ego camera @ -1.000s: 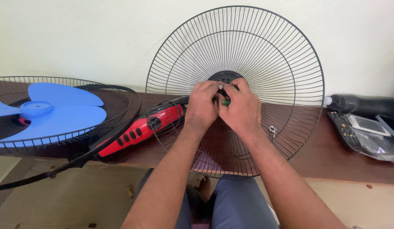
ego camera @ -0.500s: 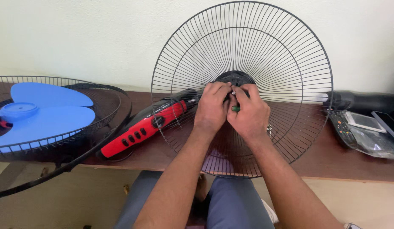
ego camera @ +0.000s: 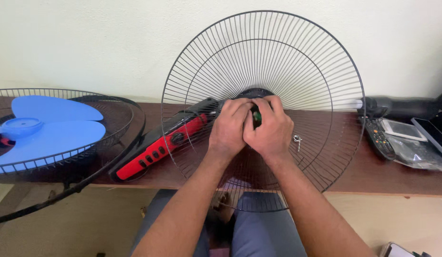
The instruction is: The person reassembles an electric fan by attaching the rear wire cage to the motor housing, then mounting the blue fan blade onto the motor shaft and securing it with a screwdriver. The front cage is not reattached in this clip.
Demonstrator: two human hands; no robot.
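On the far left, a blue fan blade [ego camera: 49, 126] lies in a round wire cage [ego camera: 130, 112] on the brown table [ego camera: 373, 178]. Next to it lies a red and black fan body [ego camera: 163, 145]. In the middle, a big round wire guard [ego camera: 263, 62] stands up against the wall. The left hand [ego camera: 228, 131] and the right hand [ego camera: 270, 131] are pressed close together at the guard's middle, fingers curled around a small green thing [ego camera: 257, 115]. A little metal clip [ego camera: 297, 140] hangs just beside the right hand. On the far right lies a black remote [ego camera: 375, 138].
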